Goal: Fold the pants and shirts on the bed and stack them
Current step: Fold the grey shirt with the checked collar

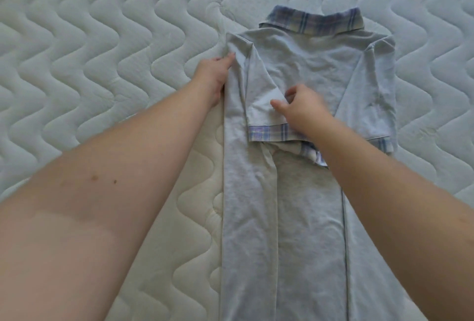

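A pale grey polo shirt with a blue checked collar lies flat on a white quilted mattress with wavy stitching. The shirt fills the middle of the frame, with its collar at the top and its long body running down to the bottom edge. Both long sides of the shirt are folded in toward the middle. The short sleeve on the left side of the frame, with its blue checked cuff, is folded over and lies on top of the shirt. The sleeve on the right side of the frame is folded in too. The left hand is at the left edge of the shirt, near the shoulder. Its fingertips rest on the cloth there, and I cannot tell if it pinches the cloth or only presses it. The right hand sits on the folded sleeve, just above the checked cuff. Its fingers are bent and close together, with the tips touching the sleeve, and it looks a bit blurry. Both bare arms reach up from the bottom corners of the frame.
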`<state>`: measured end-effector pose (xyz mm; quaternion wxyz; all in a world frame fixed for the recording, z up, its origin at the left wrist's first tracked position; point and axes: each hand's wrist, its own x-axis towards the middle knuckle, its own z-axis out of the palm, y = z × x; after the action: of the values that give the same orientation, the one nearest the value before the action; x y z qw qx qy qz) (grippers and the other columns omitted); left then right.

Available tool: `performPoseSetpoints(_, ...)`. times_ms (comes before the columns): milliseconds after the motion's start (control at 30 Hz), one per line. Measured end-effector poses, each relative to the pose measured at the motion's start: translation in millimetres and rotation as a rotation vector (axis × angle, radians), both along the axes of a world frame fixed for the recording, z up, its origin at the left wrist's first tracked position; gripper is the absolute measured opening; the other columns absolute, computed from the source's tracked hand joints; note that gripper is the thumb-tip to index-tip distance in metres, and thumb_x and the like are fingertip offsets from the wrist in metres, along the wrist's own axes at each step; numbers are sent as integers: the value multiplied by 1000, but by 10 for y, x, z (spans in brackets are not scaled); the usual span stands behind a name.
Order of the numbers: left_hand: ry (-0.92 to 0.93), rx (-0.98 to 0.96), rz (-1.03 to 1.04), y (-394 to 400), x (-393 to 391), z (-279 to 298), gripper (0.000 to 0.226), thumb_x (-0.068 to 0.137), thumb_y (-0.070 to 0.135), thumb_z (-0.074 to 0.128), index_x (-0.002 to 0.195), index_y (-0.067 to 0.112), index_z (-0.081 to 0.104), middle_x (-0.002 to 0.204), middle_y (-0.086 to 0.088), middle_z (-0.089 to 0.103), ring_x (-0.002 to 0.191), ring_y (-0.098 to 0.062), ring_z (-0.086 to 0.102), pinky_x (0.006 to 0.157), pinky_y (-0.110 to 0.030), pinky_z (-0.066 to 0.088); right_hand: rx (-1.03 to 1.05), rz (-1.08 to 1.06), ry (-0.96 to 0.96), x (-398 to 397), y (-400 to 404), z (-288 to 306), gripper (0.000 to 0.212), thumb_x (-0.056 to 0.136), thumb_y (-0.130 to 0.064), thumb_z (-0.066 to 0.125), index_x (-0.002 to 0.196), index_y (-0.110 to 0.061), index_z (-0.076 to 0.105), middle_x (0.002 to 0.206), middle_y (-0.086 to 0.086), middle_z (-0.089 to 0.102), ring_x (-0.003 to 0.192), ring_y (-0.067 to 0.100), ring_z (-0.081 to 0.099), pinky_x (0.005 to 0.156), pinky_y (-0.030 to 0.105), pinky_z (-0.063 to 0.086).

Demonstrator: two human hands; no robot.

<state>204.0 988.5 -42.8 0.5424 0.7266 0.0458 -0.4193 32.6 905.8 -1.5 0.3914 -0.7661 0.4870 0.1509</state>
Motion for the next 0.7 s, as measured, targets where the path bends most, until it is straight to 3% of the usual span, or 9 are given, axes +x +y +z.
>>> performPoseSetpoints(133, -137, 47, -63, -263, 210, 56, 28, 94, 24, 68, 113, 3, 67, 105, -12, 69, 96, -24, 66, 88, -36, 55, 48, 35, 48, 63, 7, -85, 36, 85, -45, 71, 102, -14, 64, 98, 6, 68, 95, 27, 64, 84, 40, 53)
performPoseSetpoints(233, -274, 150, -140, -393, 339, 48, 12, 93, 20, 68, 86, 10, 68, 96, -10, 71, 93, -23, 67, 87, -34, 55, 30, 51, -27, 4, 20, -95, 36, 82, -47, 73, 98, -17, 62, 87, 0, 65, 79, 18, 61, 62, 31, 48)
performPoseSetpoints(267, -316, 197, -148, -403, 378, 46, 19, 94, 22, 66, 77, 14, 63, 87, -6, 68, 89, -20, 64, 82, -29, 52, 29, 77, -25, -28, 25, -87, 36, 81, -47, 74, 97, -18, 60, 86, -2, 63, 76, 16, 59, 58, 29, 44)
performPoseSetpoints(333, -373, 253, -161, -397, 441, 20, 25, 99, 23, 58, 78, 12, 66, 85, -5, 67, 90, -21, 61, 74, -25, 45, 45, 174, 47, -93, 15, -90, 42, 79, -48, 76, 103, -18, 60, 89, -2, 63, 78, 17, 58, 62, 29, 43)
performPoseSetpoints(433, -375, 289, -183, -406, 505, -69, 31, 103, 22, 48, 108, 1, 70, 114, -15, 69, 110, -28, 63, 82, -26, 46, 48, 245, 194, -174, -58, -120, 48, 77, -54, 76, 105, -17, 64, 84, 0, 64, 75, 19, 59, 65, 31, 46)
performPoseSetpoints(533, -352, 280, -187, -413, 471, -105, 34, 104, 25, 47, 118, 2, 68, 121, -15, 67, 116, -29, 61, 98, -33, 49, 27, 188, 182, -232, -42, -169, 47, 77, -56, 75, 104, -20, 63, 91, 2, 66, 83, 22, 61, 69, 34, 50)
performPoseSetpoints(600, -374, 294, -193, -420, 450, -137, 36, 105, 28, 46, 123, 5, 66, 124, -14, 66, 117, -29, 60, 101, -35, 47, -12, 170, 161, -261, 27, -215, 47, 78, -56, 74, 104, -19, 61, 98, 3, 65, 92, 25, 61, 73, 36, 51)
performPoseSetpoints(700, -377, 321, -201, -448, 457, -115, 38, 106, 29, 42, 130, 6, 61, 132, -13, 62, 122, -29, 57, 103, -34, 45, -99, 167, 167, -283, 89, -229, 50, 79, -59, 72, 103, -18, 53, 97, 2, 61, 89, 25, 57, 68, 36, 45)
